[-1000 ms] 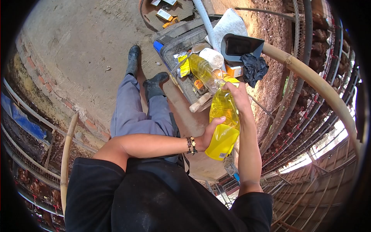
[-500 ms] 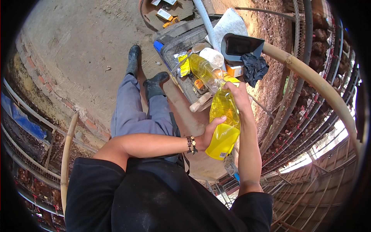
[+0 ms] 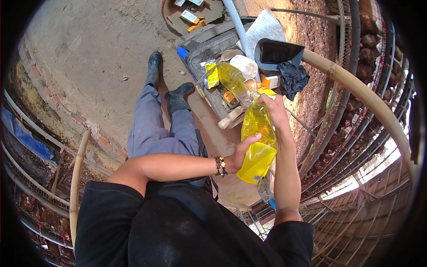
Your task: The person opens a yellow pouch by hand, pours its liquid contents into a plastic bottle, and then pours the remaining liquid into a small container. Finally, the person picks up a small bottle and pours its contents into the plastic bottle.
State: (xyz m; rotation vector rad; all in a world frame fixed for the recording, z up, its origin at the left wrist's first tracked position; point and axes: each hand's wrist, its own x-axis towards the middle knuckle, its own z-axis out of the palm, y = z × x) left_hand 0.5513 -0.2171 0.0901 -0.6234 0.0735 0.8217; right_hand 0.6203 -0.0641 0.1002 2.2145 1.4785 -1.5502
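Note:
A yellow pouch (image 3: 256, 153) with yellow liquid in it is tilted, its printed base toward me. My left hand (image 3: 243, 153), with beaded bracelets at the wrist, grips the pouch's lower side. My right hand (image 3: 274, 111) is closed around its upper end. Just beyond, a clear plastic bottle (image 3: 233, 81) holding yellow liquid lies slanted, its narrow end against the top of the pouch. Whether the openings meet is hidden by my right hand. Beside the bottle are a white round container (image 3: 244, 66) and a yellow-and-white packet (image 3: 211, 74).
The items stand on a dark lid (image 3: 195, 59) with a blue corner. A grey scoop-like tray (image 3: 278, 54), a crumpled black bag (image 3: 292, 80) and a blue-grey pipe (image 3: 238, 27) are near. A bamboo pole (image 3: 364, 91) curves past caged hens on the right. Small boxes (image 3: 190, 17) lie at the top.

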